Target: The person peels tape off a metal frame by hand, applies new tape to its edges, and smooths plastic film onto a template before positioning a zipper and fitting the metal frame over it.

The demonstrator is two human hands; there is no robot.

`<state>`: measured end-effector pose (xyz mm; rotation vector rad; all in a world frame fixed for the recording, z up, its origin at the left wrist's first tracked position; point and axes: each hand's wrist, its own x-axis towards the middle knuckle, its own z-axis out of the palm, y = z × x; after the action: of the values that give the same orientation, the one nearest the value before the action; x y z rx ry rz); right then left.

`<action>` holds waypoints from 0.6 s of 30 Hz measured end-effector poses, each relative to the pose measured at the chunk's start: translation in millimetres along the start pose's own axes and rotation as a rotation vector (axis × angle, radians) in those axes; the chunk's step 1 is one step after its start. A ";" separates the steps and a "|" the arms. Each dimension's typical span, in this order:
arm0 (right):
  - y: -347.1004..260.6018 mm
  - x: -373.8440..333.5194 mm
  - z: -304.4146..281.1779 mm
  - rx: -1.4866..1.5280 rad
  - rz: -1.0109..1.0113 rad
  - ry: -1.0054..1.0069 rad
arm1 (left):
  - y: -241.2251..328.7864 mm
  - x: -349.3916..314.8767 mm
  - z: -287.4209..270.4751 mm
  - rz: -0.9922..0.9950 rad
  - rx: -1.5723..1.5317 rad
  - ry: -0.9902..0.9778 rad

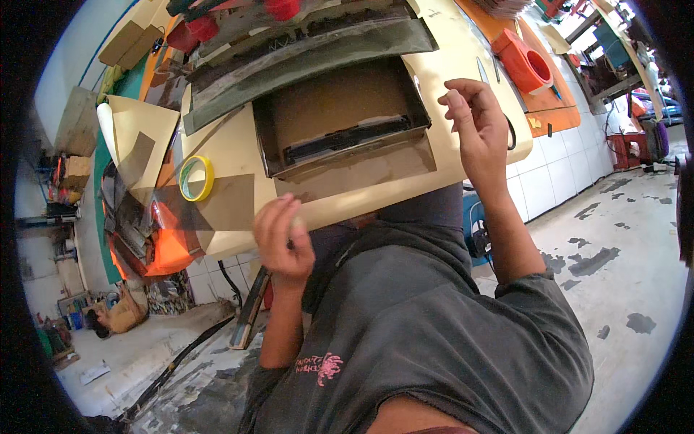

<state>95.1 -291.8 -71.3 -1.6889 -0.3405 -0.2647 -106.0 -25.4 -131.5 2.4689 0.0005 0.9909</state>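
Note:
My right hand (478, 130) is raised beside the right end of a shallow dark frame (350, 155). Its thumb and forefinger tips come together; anything between them is too small to make out. Over the table's front edge hovers my left hand (282, 242), its fingers loosely bent and apart from the thumb, with nothing visible in them. The frame has a brown inner surface, and a black bar (347, 141) lies along its near side. A brown see-through sheet (369, 173) sticks out under it. Behind it a long dark grey strip (311, 72) slants across the table.
A yellow tape roll (210, 179) lies on the cream tabletop (473, 69) at left, on dark see-through film (235, 199). An orange tape dispenser (522, 61) stands at far right. Below left is an orange bag (170, 249). Another person (123, 315) is low on the left.

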 end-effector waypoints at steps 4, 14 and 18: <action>18.6 1.3 -4.6 0.034 0.139 -0.085 | -16.6 11.3 -0.1 -0.215 -0.162 0.256; 33.7 5.8 -5.2 0.013 0.194 -0.231 | -26.4 60.7 1.7 -0.381 -0.339 0.138; 30.4 11.0 -0.5 0.030 0.184 -0.210 | -30.7 70.6 1.7 -0.468 -0.359 0.083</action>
<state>116.5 -295.4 -95.2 -1.7095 -0.3395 0.0543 -47.5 13.3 -99.7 1.9714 0.3766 0.8025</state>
